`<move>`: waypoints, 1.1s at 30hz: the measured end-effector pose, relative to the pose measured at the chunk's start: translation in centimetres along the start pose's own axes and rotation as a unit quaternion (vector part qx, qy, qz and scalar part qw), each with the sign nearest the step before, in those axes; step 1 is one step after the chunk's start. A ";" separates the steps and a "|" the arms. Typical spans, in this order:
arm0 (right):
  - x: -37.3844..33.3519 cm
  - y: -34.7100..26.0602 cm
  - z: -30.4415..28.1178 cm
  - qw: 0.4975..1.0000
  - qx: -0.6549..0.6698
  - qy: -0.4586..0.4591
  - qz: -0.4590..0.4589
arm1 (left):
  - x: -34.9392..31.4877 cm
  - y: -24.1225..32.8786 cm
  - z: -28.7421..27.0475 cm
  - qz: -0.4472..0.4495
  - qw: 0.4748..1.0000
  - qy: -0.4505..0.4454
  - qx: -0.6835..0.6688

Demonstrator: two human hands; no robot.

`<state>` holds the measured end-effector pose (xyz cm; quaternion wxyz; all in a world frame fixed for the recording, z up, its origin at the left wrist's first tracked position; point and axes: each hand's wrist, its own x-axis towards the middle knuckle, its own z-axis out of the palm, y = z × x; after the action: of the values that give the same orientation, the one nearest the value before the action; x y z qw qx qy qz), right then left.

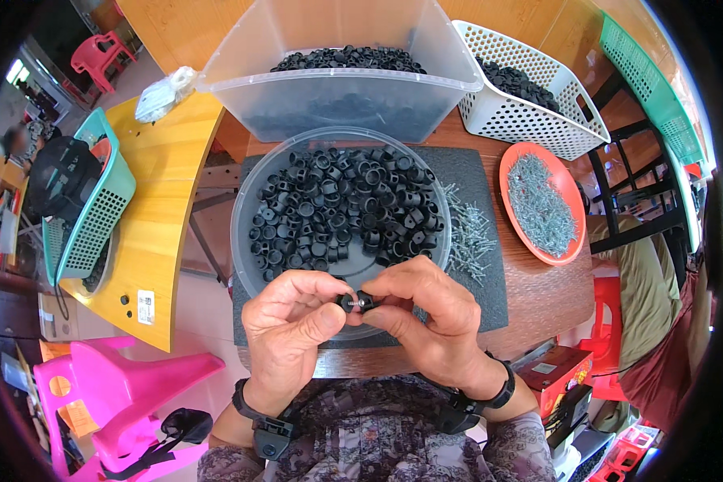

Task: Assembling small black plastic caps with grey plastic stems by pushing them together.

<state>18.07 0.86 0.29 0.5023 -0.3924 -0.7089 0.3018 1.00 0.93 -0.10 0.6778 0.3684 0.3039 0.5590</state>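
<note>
Above the near rim of a round clear tub (239, 233), my two hands meet fingertip to fingertip. My left hand (293, 321) pinches a small black plastic fitting (346, 303). From the other side, my right hand (430, 309) grips a second black piece (366, 301) between thumb and forefinger. Between them shows a shiny metal screw (356, 304); how far it sits inside either piece is hidden by my fingers. Many loose black plastic fittings (329, 197) fill the tub, which stands on a dark grey mat (490, 309).
Loose screws (471, 237) lie right of the tub, beside an orange plate (574, 253) heaped with more. Behind stand a clear bin (329, 104) and a white perforated basket (498, 124), both holding black parts. A yellow table (157, 217) is at left, a pink chair (104, 386) below it.
</note>
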 end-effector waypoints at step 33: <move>-0.8 0.3 -0.4 0.883 0.388 0.000 0.263 | -0.4 1.2 1.3 0.208 0.889 -0.007 0.408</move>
<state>18.70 0.33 -0.15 0.5163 -0.3380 -0.4056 0.6742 1.41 0.44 1.60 0.3382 0.6711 0.4169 0.5113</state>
